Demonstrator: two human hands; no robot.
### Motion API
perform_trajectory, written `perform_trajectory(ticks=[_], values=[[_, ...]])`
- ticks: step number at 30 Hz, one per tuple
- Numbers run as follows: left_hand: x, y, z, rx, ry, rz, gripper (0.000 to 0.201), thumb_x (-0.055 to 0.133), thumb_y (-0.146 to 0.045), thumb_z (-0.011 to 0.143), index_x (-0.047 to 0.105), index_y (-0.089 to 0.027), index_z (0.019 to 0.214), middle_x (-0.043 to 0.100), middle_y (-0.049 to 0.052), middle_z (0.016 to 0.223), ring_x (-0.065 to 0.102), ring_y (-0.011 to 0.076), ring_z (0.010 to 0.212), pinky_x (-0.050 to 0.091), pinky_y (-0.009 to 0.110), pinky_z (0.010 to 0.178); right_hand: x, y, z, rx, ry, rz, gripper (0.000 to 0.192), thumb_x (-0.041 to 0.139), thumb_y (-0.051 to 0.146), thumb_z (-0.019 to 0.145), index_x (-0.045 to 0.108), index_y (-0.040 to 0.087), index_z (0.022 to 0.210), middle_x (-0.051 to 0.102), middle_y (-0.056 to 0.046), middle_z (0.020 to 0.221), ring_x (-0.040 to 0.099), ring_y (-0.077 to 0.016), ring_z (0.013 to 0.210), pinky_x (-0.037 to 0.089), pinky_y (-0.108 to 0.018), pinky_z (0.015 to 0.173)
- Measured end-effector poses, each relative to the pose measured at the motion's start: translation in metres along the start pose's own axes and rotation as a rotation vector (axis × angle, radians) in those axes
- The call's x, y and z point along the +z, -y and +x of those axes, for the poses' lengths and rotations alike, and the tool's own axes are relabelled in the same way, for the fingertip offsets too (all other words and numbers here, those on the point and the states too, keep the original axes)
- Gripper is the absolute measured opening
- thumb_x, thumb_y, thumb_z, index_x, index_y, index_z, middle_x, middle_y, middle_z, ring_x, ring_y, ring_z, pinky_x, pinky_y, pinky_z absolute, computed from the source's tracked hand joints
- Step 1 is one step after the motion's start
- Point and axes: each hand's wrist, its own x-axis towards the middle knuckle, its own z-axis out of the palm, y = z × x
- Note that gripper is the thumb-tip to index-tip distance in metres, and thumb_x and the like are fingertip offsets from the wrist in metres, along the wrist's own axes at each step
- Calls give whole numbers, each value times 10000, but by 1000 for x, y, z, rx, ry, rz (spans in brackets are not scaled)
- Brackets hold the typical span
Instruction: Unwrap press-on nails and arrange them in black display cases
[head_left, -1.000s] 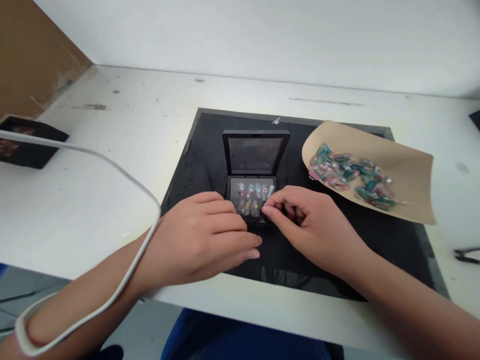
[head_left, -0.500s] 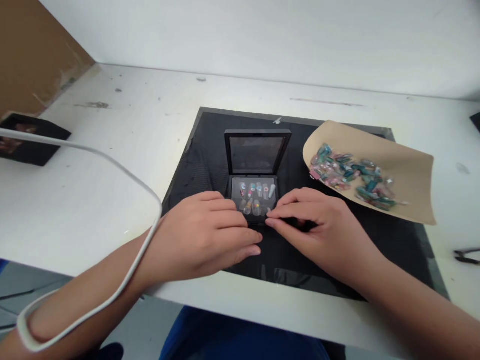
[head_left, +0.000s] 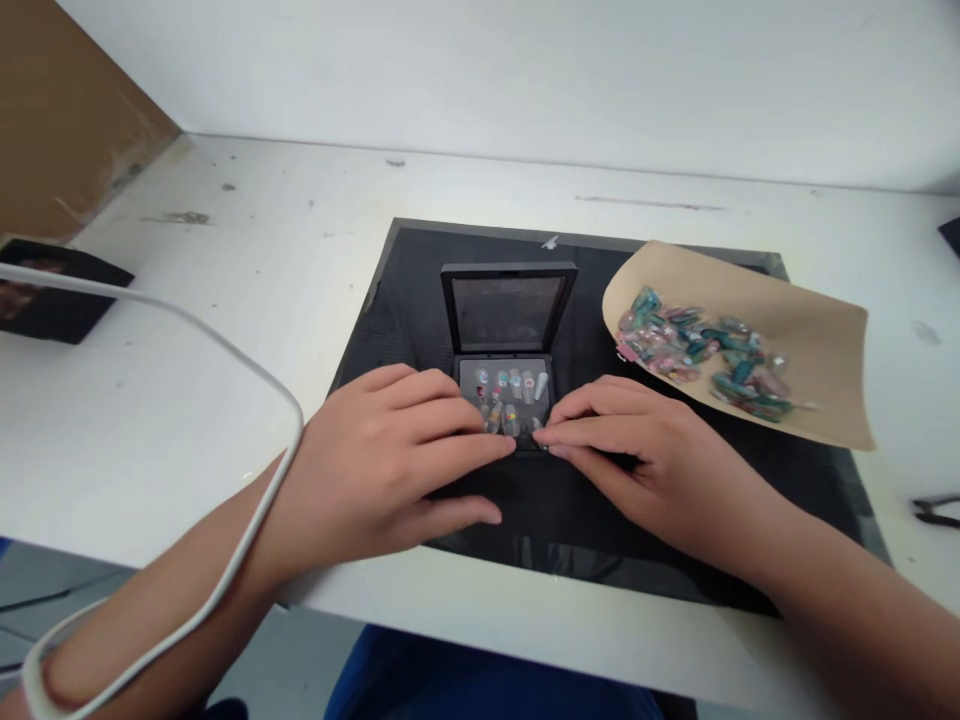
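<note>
A small black display box [head_left: 510, 312] stands with its clear-windowed lid raised. Decorated false nails [head_left: 529, 387] lie in two rows on its grey insert. At the front right of the box, my right hand [head_left: 652, 450] pinches a clear false nail [head_left: 537, 426] between thumb and fingertips, low against the insert. My left hand [head_left: 390, 450] is at the box's left front side, index fingertip at the front edge. Its thumb is spread apart below and nothing shows in its grip. The left fingers hide part of the box's left side.
Right of the box, a curled brown paper sheet [head_left: 810, 340] holds a pile of green and pink false nails [head_left: 739, 370]. A black mat [head_left: 420, 260] lies under both. A white cable [head_left: 217, 335] crosses my left forearm. A black box [head_left: 71, 300] sits at left, a dark tool [head_left: 934, 510] at right.
My left index finger has straightened toward the box's front edge and the thumb has moved away from it. My right hand stays pinched at the front right corner. The view has shifted slightly.
</note>
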Motion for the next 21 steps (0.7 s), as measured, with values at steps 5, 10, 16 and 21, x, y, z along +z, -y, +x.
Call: perform_trajectory(ticks=[5, 10, 16, 21], values=[[1, 4, -2, -128, 53, 65, 390, 651, -511, 943, 695, -219, 1197, 742, 17, 1066, 651, 210, 959, 462, 354, 763, 2, -1, 2, -17, -3, -24, 180, 623, 152, 957, 788, 204, 1003, 749, -58, 973, 633, -202, 887, 545, -376, 803], [3, 6, -4, -154, 80, 43, 315, 625, -477, 966, 723, -247, 1158, 730, 10, 1007, 648, 204, 939, 473, 350, 762, 3, -1, 4, -8, -29, -61, 163, 638, 182, 955, 784, 211, 1023, 750, -64, 993, 621, -217, 909, 528, -423, 863], [5, 4, -1, -151, 85, 2, 285, 611, -428, 982, 729, -245, 1166, 716, 8, 959, 641, 181, 873, 504, 328, 746, 6, -1, 6, -25, -50, -18, 159, 644, 149, 941, 791, 194, 982, 767, -52, 980, 622, -209, 912, 536, -391, 848], [5, 2, -2, -127, 107, 20, 296, 665, -427, 946, 720, -251, 1177, 730, 0, 953, 654, 185, 853, 499, 329, 702, 6, -2, 7, -60, -70, -34, 154, 645, 153, 945, 793, 183, 977, 779, -40, 969, 617, -202, 895, 540, -378, 830]])
